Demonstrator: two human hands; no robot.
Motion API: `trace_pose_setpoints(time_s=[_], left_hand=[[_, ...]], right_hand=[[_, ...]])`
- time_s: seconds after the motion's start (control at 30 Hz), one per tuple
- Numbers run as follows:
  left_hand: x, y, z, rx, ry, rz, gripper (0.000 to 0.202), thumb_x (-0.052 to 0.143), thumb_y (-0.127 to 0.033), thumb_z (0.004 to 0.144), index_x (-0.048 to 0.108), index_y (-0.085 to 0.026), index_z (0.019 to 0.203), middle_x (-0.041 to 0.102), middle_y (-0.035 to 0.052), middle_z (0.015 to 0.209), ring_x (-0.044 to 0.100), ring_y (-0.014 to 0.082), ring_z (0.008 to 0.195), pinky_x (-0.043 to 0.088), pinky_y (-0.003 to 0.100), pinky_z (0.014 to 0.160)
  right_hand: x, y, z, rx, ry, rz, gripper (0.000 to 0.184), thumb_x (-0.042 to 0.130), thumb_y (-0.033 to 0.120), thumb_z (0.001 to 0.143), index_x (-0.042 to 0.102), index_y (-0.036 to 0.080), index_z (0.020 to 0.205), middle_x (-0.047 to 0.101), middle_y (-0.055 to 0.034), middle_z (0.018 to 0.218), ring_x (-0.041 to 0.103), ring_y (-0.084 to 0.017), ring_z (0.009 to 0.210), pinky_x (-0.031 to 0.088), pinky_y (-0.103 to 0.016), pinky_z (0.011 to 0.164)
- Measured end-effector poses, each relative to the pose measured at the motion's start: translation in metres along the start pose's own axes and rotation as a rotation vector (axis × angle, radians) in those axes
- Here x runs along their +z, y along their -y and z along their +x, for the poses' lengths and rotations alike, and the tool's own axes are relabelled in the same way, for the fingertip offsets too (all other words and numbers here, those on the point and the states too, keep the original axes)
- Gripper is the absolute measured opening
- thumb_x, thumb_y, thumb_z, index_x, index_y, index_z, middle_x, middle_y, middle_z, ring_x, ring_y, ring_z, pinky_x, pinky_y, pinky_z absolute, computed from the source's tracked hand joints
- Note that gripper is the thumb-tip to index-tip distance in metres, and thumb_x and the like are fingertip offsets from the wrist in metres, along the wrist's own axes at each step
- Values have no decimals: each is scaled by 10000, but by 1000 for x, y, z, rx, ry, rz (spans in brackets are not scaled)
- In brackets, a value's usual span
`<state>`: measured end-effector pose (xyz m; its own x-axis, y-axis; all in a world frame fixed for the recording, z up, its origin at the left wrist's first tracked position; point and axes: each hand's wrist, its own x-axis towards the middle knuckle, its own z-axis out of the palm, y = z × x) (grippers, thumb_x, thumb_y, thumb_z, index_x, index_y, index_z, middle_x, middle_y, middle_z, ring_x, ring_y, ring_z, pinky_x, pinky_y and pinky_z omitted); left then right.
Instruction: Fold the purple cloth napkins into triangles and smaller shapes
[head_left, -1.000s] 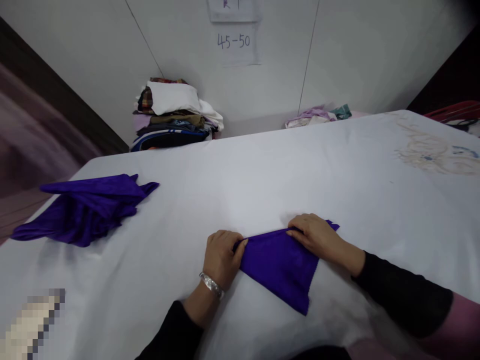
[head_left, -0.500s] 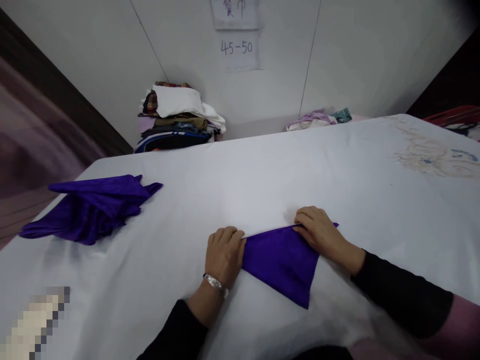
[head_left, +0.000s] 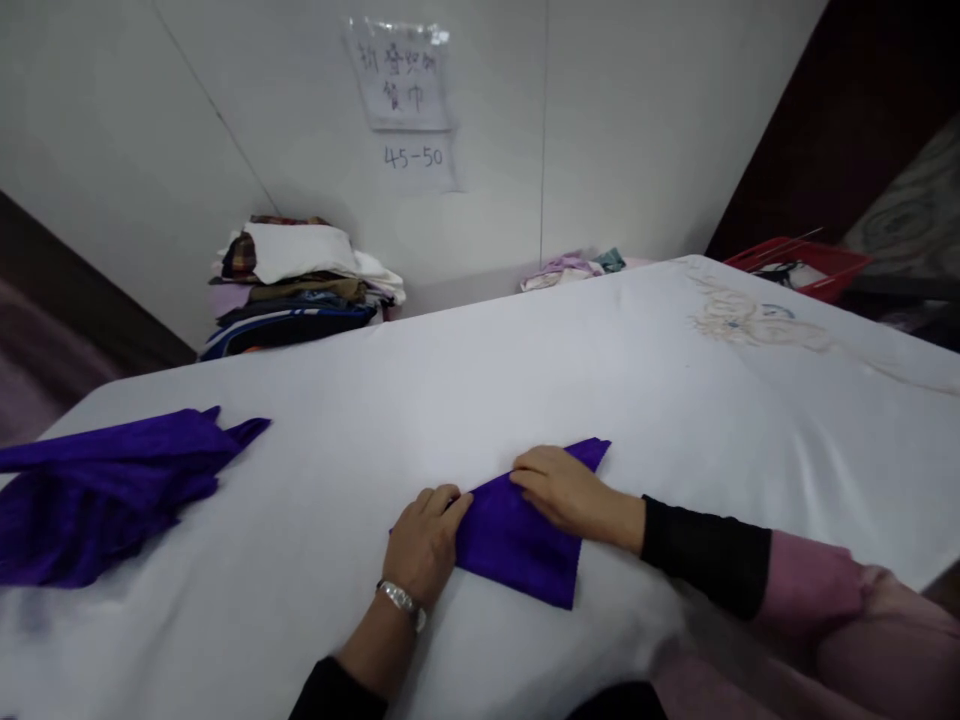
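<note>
A purple cloth napkin (head_left: 517, 545) lies folded on the white tablecloth in front of me, with a straight fold along its far side and a corner pointing right. My left hand (head_left: 424, 540), with a silver bracelet at the wrist, is closed on the napkin's left end. Its fingers curl over the far edge there. Farther right along the same fold, my right hand (head_left: 559, 490) pinches the cloth between thumb and fingers. Its palm covers part of the napkin. Beyond my left hand lies a loose heap of purple cloth (head_left: 112, 480).
The white tablecloth (head_left: 360, 420) has embroidery at the far right. Behind the table stands a stack of folded clothes (head_left: 300, 295), with a small pile of cloth (head_left: 566, 270) to its right. A red basket (head_left: 832, 270) is past the far right edge. Handwritten paper signs (head_left: 409, 100) hang on the wall.
My view has swung right and tilted up a little. My right hand has come closer to my left along the fold, and more of the napkin's right corner shows beyond it.
</note>
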<state>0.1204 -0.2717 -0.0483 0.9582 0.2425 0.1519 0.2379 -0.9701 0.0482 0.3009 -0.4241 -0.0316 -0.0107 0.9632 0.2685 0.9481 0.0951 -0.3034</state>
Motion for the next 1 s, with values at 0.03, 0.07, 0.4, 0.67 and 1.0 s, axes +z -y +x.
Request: trace_pose_setpoints(time_s=[0.03, 0.07, 0.4, 0.67, 1.0], left_hand=[[0, 0, 0, 11, 2, 6, 398, 454, 5, 787, 608, -217, 1079, 611, 48, 1013, 522, 191, 874, 467, 315, 756], [0, 1, 1, 18, 1, 8, 394, 461, 1, 785, 609, -217, 1079, 611, 49, 1012, 523, 192, 872, 469, 317, 755], [-1, 2, 2, 31, 26, 31, 418, 454, -1, 781, 607, -229, 1097, 606, 56, 1019, 522, 193, 889, 459, 319, 765], [1, 3, 2, 23, 12, 5, 466, 418, 34, 762, 607, -220, 1103, 605, 63, 1029, 517, 192, 909, 449, 323, 784], [-1, 1, 2, 19, 25, -4, 485, 414, 46, 746, 603, -210, 1112, 603, 68, 1038, 512, 197, 911, 450, 330, 793]], right_hand=[[3, 8, 2, -49, 8, 37, 288, 425, 259, 912, 544, 133, 1141, 564, -119, 1148, 475, -205, 1067, 352, -354, 918], [6, 15, 4, -97, 26, 67, 370, 436, 321, 910, 495, 120, 1214, 520, -132, 1238, 425, -218, 1160, 310, -369, 981], [16, 11, -1, -67, 214, 146, 737, 397, 581, 861, 248, 115, 1414, 269, -158, 1456, 162, -236, 1358, 74, -425, 1103], [-14, -31, -46, 203, 42, 18, 455, 361, 435, 929, 446, 184, 1299, 536, -126, 1260, 469, -242, 1156, 273, -469, 1010], [-37, -78, -44, 353, 45, 135, 193, 509, 226, 837, 657, 193, 956, 630, -69, 900, 561, -190, 844, 425, -313, 769]])
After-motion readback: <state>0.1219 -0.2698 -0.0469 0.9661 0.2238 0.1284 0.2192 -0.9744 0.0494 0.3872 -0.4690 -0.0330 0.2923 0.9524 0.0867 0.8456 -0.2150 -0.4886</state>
